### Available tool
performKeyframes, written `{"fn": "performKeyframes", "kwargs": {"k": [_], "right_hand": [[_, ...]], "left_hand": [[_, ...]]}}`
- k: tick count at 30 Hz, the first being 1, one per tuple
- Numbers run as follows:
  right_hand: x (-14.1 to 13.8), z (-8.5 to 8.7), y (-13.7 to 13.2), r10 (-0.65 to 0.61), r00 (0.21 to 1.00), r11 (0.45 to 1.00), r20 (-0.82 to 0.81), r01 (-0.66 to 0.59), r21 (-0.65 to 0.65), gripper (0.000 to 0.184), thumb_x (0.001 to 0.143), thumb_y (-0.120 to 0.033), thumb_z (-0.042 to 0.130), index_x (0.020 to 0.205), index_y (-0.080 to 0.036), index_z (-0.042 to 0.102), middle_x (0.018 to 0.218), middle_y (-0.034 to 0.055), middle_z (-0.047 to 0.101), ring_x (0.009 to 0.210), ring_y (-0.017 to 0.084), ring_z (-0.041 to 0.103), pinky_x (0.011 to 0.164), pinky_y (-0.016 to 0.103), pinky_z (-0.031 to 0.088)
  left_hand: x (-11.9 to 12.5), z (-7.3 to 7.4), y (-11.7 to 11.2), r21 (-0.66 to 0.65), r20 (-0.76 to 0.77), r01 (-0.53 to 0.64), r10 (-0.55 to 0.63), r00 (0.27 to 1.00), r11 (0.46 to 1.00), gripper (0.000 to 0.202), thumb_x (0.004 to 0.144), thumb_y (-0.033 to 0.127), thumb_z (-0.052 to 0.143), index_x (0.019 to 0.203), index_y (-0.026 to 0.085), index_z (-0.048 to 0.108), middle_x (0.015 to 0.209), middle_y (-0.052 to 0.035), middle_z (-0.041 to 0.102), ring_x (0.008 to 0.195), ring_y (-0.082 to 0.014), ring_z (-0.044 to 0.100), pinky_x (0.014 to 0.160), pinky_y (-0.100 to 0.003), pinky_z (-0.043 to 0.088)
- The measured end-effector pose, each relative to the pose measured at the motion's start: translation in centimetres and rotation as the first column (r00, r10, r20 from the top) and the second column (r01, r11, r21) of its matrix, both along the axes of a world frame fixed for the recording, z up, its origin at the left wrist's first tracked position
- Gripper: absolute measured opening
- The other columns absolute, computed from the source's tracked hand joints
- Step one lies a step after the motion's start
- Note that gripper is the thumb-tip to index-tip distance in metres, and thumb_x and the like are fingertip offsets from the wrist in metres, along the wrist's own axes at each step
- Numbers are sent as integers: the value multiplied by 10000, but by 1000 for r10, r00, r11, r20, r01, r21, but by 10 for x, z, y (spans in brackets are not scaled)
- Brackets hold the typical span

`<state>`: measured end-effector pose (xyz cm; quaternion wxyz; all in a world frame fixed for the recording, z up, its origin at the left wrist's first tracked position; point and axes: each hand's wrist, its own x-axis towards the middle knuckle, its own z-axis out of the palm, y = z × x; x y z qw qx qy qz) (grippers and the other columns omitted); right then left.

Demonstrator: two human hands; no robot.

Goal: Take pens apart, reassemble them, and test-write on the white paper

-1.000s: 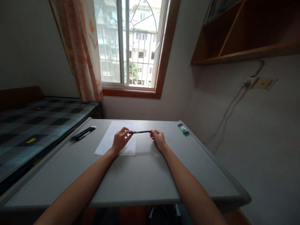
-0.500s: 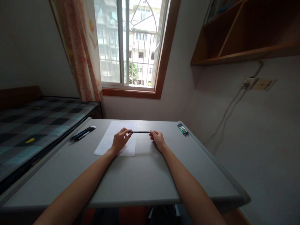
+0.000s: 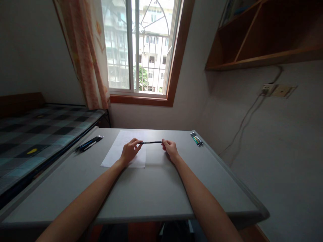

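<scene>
A dark pen (image 3: 152, 142) is held nearly level over the table between my two hands. My left hand (image 3: 130, 149) pinches its left end between thumb and fingers, above a white sheet of paper (image 3: 114, 158). At the other end, my right hand (image 3: 169, 148) is closed on the pen's tip, over the grey tabletop just right of the sheet. My fingers hide both ends of the pen. Faint marks show on the upper part of the paper.
Several dark pens (image 3: 89, 144) lie in a bunch on the left of the grey table (image 3: 146, 195). Several thinner pens (image 3: 196, 138), some coloured, lie near its right edge. Left of the table is a bed (image 3: 50, 127); a wooden shelf (image 3: 262, 57) hangs on the right.
The pen has tilted very slightly, its right end a touch higher than its left. Both hands keep hold of it in almost the same place.
</scene>
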<state>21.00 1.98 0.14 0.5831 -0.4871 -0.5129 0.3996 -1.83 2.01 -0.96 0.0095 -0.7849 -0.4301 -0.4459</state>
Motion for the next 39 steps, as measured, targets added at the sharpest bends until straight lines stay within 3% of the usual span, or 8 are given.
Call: {"fn": "performKeyframes", "kwargs": {"k": [39], "right_hand": [[1, -8, 5, 28, 999, 999, 35, -29, 18, 399, 702, -510, 531, 513, -158, 518, 428, -27, 449, 404, 78, 388, 436, 221, 302]], "left_hand": [[1, -1, 1, -36, 24, 15, -14, 1000, 999, 246, 833, 387, 466, 910, 214, 623, 839, -10, 593, 551, -65, 533, 548, -199, 440]]}}
